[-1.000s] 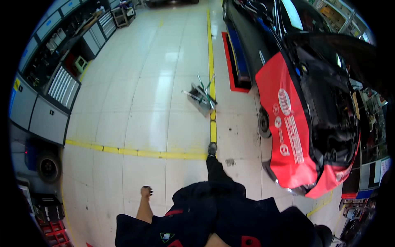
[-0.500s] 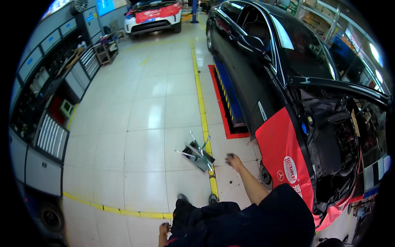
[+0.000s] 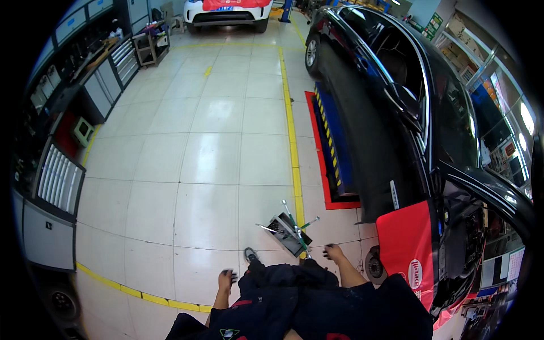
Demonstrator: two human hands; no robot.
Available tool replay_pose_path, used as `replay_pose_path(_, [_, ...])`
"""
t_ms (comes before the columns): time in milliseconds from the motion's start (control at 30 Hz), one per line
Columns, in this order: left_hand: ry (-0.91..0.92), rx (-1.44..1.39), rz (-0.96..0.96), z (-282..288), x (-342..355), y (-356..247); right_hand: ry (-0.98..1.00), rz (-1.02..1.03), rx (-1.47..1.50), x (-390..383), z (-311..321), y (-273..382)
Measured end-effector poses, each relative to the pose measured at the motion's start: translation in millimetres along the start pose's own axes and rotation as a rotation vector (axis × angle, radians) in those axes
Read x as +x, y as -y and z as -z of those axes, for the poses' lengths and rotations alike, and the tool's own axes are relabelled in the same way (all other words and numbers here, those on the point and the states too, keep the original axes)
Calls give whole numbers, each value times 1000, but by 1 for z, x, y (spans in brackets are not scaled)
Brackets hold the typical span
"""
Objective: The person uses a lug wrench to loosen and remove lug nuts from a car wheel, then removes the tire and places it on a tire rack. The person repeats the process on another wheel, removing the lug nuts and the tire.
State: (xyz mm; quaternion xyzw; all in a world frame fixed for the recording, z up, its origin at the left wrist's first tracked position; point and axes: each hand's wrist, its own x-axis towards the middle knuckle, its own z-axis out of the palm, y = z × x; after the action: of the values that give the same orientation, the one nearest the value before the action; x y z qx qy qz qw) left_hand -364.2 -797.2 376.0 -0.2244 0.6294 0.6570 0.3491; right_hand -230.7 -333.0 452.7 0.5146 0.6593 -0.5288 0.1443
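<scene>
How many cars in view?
2: a black car along the right side, past the right hand, and a white car at the top, cut off by the picture edge. Others may be hidden behind the black one.

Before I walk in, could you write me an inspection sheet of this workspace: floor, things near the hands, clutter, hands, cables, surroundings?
Floor: pale tiles with yellow lines.
Things near the hands: grey tray on the floor, with green-shafted tools sticking out.
Clutter: pale stool by the left-hand cabinets.
Hands: left hand and right hand apart from the tray; nothing seen held.
Cables: nothing seen.
Surroundings: black car with red cover at right, white vehicle ahead.
</scene>
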Motion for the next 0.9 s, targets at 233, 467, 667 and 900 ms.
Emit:
replay_pose_path(233, [-15, -198, -72, -25, 23, -60, -59, -31, -258, 65, 3, -73])
replay_pose_path(467, [-98, 440, -108, 60, 28, 63, 118, 98, -124, 73, -34, 134])
replay_pose_path(667, [-132, 436, 166, 76, 8, 42, 182, 298, 42, 33, -58, 255])
replay_pose_path(900, [-194, -20, 429, 29, 69, -66, 47, -129, 165, 77, -13, 148])
